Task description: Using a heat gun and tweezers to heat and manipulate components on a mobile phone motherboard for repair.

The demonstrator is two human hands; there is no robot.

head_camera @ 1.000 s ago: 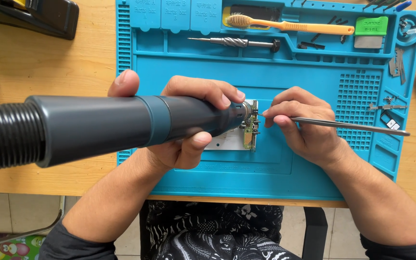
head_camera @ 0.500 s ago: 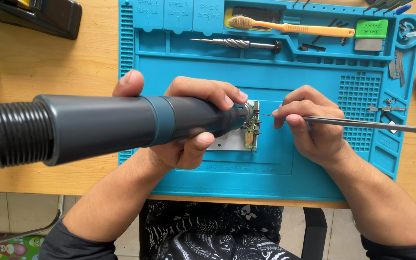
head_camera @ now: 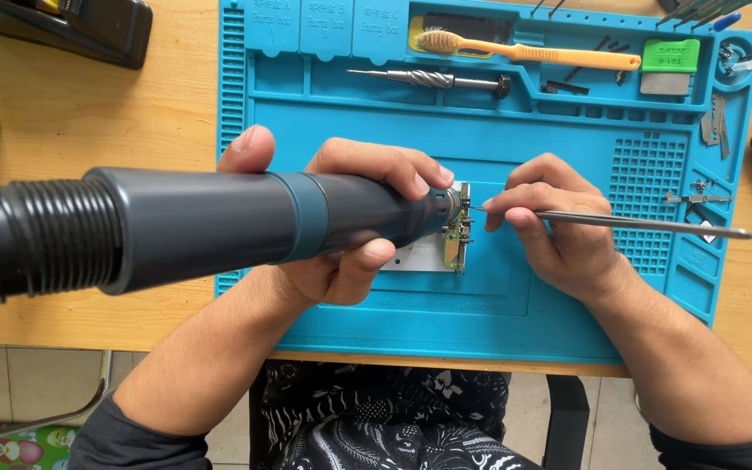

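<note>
Looking down at a blue work mat [head_camera: 498, 322] on a wooden desk [head_camera: 89, 130], we wrap our left hand [head_camera: 341, 231] around a thick grey hot-air tool [head_camera: 219, 222], its grip closed tight on the barrel. Its nozzle points at a small green circuit board [head_camera: 458, 228] standing on edge mid-mat. Our right hand [head_camera: 559, 231] pinches slim metal tweezers [head_camera: 637, 224], tips touching the board. We judge the board light, stiff and fragile, best held by its edges.
</note>
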